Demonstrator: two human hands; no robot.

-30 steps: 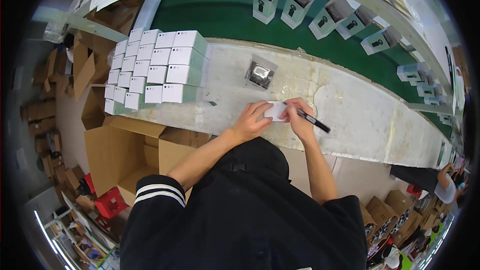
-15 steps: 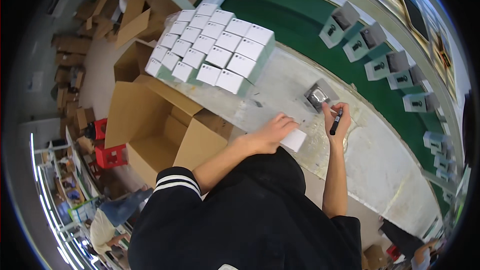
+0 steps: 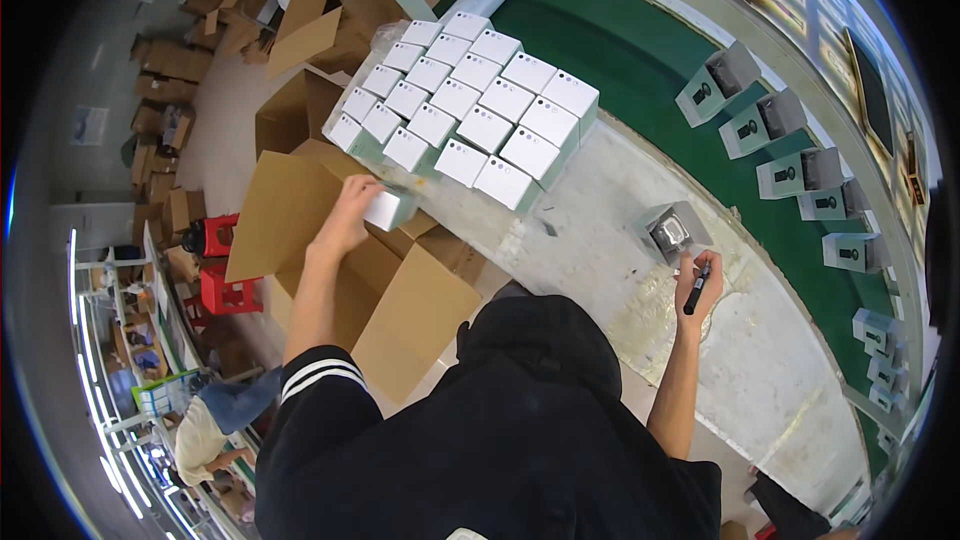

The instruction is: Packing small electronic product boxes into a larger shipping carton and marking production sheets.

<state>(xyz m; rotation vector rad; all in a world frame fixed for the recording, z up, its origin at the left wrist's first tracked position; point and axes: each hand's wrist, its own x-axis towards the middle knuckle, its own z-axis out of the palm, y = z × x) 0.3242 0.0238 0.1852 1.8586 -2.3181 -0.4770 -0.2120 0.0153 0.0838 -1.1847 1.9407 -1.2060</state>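
Observation:
In my left hand (image 3: 350, 212) is a small white box (image 3: 381, 211) with a pale green side, gripped at the mouth of a large cardboard carton (image 3: 262, 225). Beyond it stand rows of closed boxes (image 3: 455, 98) of the same kind, white tops up, on the worktable. A black marker (image 3: 697, 290) is held in my right hand (image 3: 706, 285), upright between the fingers. My right fingertips are beside an open box (image 3: 650, 230) with a shiny silvery item (image 3: 669, 233) inside; whether they touch it I cannot tell.
A green conveyor belt (image 3: 630, 50) runs behind the worktable (image 3: 790, 360), carrying several open boxes (image 3: 763, 125). Another carton (image 3: 285, 118) stands behind the large one. Red stools (image 3: 228, 290) are on the floor at left, and a person (image 3: 205, 430) is at lower left.
My left hand has carried the white box leftward from the table in front of me to the carton. My right hand keeps the marker beside the open box. The view has shifted slightly.

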